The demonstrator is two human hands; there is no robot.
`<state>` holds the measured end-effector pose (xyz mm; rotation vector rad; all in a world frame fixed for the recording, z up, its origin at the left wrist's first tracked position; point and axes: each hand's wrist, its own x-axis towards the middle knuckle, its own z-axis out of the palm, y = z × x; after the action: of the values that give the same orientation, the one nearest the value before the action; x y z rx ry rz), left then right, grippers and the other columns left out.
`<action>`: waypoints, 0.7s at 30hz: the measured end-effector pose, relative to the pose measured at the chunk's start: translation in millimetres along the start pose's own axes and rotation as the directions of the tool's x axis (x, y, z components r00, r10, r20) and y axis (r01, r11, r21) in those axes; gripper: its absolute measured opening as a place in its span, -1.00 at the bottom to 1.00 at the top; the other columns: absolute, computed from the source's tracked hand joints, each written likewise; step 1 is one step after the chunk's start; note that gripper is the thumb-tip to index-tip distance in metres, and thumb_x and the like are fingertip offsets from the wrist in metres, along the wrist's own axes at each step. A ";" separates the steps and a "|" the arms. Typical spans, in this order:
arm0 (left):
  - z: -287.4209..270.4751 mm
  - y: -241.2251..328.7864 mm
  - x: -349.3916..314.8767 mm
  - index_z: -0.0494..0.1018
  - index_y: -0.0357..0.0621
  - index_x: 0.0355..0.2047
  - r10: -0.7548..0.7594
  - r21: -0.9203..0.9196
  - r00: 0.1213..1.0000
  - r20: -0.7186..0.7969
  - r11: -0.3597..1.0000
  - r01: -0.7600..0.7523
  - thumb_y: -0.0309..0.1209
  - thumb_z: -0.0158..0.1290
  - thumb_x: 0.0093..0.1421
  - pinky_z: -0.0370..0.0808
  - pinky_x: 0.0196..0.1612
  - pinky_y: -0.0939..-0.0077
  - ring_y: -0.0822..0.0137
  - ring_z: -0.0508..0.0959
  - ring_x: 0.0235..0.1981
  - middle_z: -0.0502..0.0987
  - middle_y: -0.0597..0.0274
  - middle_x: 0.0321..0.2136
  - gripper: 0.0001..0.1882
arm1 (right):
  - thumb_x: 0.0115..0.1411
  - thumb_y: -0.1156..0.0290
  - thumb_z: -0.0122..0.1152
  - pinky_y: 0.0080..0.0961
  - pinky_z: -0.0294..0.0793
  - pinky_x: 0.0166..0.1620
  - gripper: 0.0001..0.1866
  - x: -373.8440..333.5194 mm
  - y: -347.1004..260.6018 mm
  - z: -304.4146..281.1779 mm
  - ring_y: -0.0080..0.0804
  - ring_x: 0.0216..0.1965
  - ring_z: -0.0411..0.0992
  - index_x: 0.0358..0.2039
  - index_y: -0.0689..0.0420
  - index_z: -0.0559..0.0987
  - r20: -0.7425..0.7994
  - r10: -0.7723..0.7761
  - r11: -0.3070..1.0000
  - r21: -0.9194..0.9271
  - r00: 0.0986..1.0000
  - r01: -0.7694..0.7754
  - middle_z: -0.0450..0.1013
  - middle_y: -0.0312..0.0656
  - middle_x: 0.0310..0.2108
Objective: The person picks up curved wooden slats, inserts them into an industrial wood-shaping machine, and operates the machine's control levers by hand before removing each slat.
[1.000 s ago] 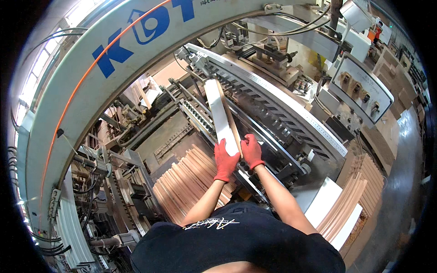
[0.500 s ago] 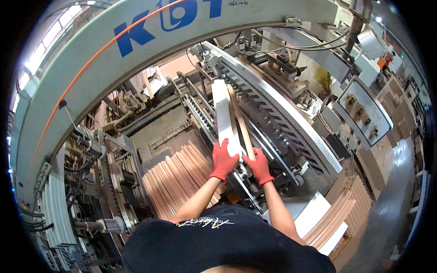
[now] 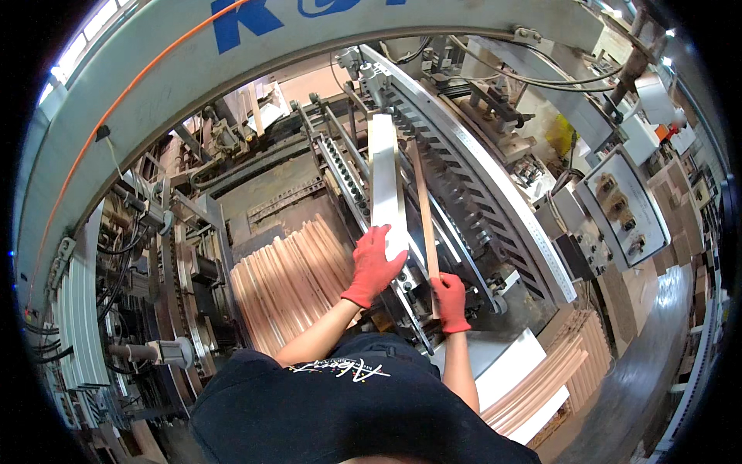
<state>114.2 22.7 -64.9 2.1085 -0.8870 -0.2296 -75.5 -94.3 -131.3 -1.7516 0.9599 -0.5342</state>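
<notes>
My left hand (image 3: 376, 267), in a red glove, grips the near end of a long, narrow white board (image 3: 384, 178), fingers along its left edge and thumb on the right. The board lies lengthwise over the machine's rails, and a pale edge shows along its right side. My right hand (image 3: 450, 301), gloved in red too, is closed round the near end of a thin wooden strip (image 3: 423, 209). This strip slants away to the right of the white board, with a gap between them.
Several brown strips (image 3: 290, 278) lie side by side at lower left. More strips (image 3: 533, 387) rest on a white panel (image 3: 502, 359) at lower right. A toothed metal beam (image 3: 479, 162) runs along the right, near a control box (image 3: 624, 205). A grey arch (image 3: 139, 100) spans overhead.
My right hand has moved right and nearer to me, drawing the wooden strip away from the white board. My left hand stays at the board's near end. The view has shifted slightly.
</notes>
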 end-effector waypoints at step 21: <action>-70.5 65.1 -25.0 0.34 -0.22 0.17 0.172 -0.821 0.963 0.207 0.566 0.075 -0.44 0.10 0.30 0.45 0.01 0.54 0.56 0.50 -0.11 0.55 0.35 -0.17 -0.56 | 0.04 0.21 0.37 -0.55 0.40 -0.36 -0.53 -67.0 -94.7 -18.1 -0.49 -0.45 0.40 -0.13 0.24 0.48 0.553 -0.040 0.815 0.500 0.832 -0.293 0.44 -0.24 -0.36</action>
<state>93.4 55.8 26.3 1.1569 -0.7638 -0.7646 -94.3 -35.5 -31.5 -1.1670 0.4368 -0.1711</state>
